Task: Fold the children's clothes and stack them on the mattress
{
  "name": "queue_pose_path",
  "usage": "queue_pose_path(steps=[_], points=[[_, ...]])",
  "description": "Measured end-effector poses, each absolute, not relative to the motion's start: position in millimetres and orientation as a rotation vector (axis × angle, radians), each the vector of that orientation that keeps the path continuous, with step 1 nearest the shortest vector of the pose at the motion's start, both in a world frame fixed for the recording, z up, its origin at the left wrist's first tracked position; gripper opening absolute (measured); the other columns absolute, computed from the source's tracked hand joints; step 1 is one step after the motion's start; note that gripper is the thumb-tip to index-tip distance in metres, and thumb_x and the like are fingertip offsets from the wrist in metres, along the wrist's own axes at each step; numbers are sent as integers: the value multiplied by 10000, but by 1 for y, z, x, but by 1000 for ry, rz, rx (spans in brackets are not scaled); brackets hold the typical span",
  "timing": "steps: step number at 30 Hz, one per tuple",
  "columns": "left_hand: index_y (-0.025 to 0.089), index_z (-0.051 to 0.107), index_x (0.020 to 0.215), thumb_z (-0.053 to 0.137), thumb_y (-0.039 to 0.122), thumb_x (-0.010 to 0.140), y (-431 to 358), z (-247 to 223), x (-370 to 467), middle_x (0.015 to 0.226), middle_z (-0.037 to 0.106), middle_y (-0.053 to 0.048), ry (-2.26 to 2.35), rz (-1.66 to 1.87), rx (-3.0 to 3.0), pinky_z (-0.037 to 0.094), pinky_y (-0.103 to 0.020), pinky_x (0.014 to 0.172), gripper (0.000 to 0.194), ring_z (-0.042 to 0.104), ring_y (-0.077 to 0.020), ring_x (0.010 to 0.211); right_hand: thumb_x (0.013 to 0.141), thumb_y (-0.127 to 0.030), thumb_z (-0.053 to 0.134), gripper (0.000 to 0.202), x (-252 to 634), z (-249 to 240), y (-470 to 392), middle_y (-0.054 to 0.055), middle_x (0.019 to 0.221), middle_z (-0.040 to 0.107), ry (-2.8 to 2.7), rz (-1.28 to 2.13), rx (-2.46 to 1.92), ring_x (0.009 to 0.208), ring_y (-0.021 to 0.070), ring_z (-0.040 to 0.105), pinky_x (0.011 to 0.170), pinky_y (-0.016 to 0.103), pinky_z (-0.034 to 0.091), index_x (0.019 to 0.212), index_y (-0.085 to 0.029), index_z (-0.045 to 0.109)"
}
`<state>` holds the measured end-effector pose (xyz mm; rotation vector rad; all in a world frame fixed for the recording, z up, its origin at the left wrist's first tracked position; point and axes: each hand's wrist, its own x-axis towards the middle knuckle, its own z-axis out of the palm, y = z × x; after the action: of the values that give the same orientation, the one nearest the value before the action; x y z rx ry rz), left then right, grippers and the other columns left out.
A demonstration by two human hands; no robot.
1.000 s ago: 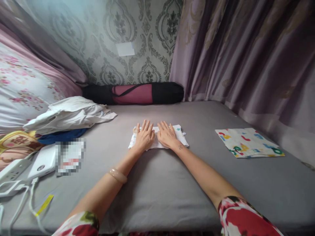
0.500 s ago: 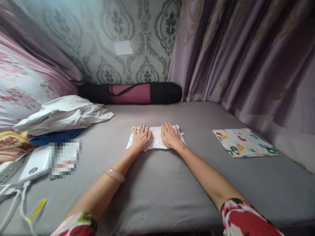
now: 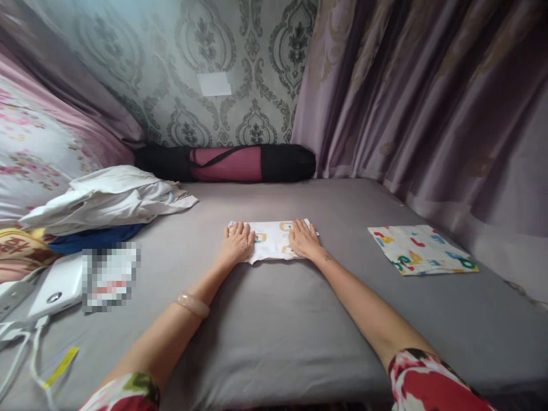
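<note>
Both hands sit wider apart than a sec ago: your left hand [image 3: 238,242] and right hand [image 3: 303,238] are now out toward the two ends of the folded white cloth with tan-and-teal printed figures [image 3: 272,240], so more of its middle shows btwn them. That cloth lies flat, long side across in front of you, approx. mid-bed on the smooth grey fabric sheet [image 3: 274,325].

Neither hand is clenched or visibly gripping; your L palm is down on one end, your R palm on the other, fingers stretched fwd (can't tell if any fingertip is tucked under an edge). Prob. you press at both ends b/c that keeps the fabric taut and level, w/ the sheet as firm backing; your arms, near straight, look set to lean some weight on it.

Off to your R, well apart, a flat white cloth piece with multicoloured bold shapes [image 3: 422,249] lies on the sheet, seemingly out of the way of your arms. On your L, a crumpled off-white fabric heap [image 3: 115,197] and a white rectangular plastic device w/ a cable [image 3: 57,285] sit aside, which likely leaves you elbow room.
</note>
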<state>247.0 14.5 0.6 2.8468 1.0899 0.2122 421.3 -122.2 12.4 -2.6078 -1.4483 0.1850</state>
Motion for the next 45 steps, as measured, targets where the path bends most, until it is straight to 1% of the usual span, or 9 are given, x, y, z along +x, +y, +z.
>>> queue_pose_path(steps=[7, 10, 14, 19, 25, 30, 35, 41, 45], points=[[95, 389, 1429, 210, 367, 987, 31, 5, 231, 1535, 330, -187, 1155, 200, 2785, 141, -578, 1155, 549, 238, -297, 1450, 970, -300, 198, 610, 439, 12, -136, 150, 1588, 198, -1424, 91, -2642, 1468, 249, 152, 1190, 460, 72, 1500, -4, 255], [98, 351, 1452, 190, 395, 984, 41, -1, 221, 1561, 276, -175, 1119, 108, 2727, 159, -579, 1150, 577, 230, -290, 1453, 971, -306, 185, 612, 445, 12, -141, 161, 1583, 209, -1417, 182, -2673, 1458, 251, 196, 1184, 469, 117, 1497, -2, 260], [136, 352, 1457, 176, 415, 983, 47, -5, 214, 1569, 268, -154, 1069, 136, 2669, 177, -560, 1150, 577, 219, -268, 1459, 971, -316, 195, 608, 441, 16, -138, 160, 1580, 218, -1436, 104, -2658, 1461, 266, 179, 1182, 505, 69, 1490, -13, 289], [148, 342, 1469, 179, 436, 984, 41, -4, 206, 1577, 254, -143, 1059, 218, 2661, 176, -520, 1164, 587, 188, -261, 1469, 980, -324, 179, 606, 432, 18, -128, 138, 1579, 239, -1500, 122, -2604, 1460, 252, 186, 1189, 439, 101, 1495, -24, 287], [167, 354, 1461, 191, 440, 981, 41, -13, 195, 1582, 253, -116, 981, 239, 2651, 189, -504, 1163, 575, 204, -261, 1464, 983, -324, 188, 593, 418, 20, -118, 146, 1576, 243, -1541, 32, -2569, 1463, 251, 174, 1185, 480, 31, 1494, -43, 296], [178, 339, 1469, 205, 413, 981, 38, -14, 193, 1582, 257, -100, 972, 295, 2605, 170, -494, 1173, 558, 191, -245, 1468, 981, -326, 203, 597, 401, 20, -102, 161, 1573, 247, -1644, 169, -2545, 1458, 254, 195, 1183, 408, 123, 1488, -28, 308], [172, 359, 1457, 273, 382, 971, 29, -13, 194, 1581, 258, -105, 983, 366, 2649, 153, -470, 1184, 537, 227, -228, 1459, 980, -328, 204, 605, 381, 18, -80, 148, 1602, 146, -1651, 40, -2468, 1476, 247, 110, 1186, 441, 88, 1514, -45, 237], [164, 380, 1440, 308, 363, 965, 30, -15, 193, 1569, 288, -116, 949, 441, 2639, 185, -486, 1177, 519, 255, -249, 1447, 983, -338, 190, 602, 354, 18, -56, 164, 1588, 196, -1747, 148, -2460, 1464, 269, 164, 1176, 453, 117, 1493, -35, 290], [136, 382, 1430, 337, 352, 960, 37, -20, 190, 1528, 353, -146, 934, 621, 2509, 252, -398, 1172, 519, 315, -219, 1420, 979, -325, 211, 594, 337, 16, -41, 160, 1593, 183, -1789, 65, -2385, 1468, 259, 145, 1175, 439, 117, 1497, -41, 275]])
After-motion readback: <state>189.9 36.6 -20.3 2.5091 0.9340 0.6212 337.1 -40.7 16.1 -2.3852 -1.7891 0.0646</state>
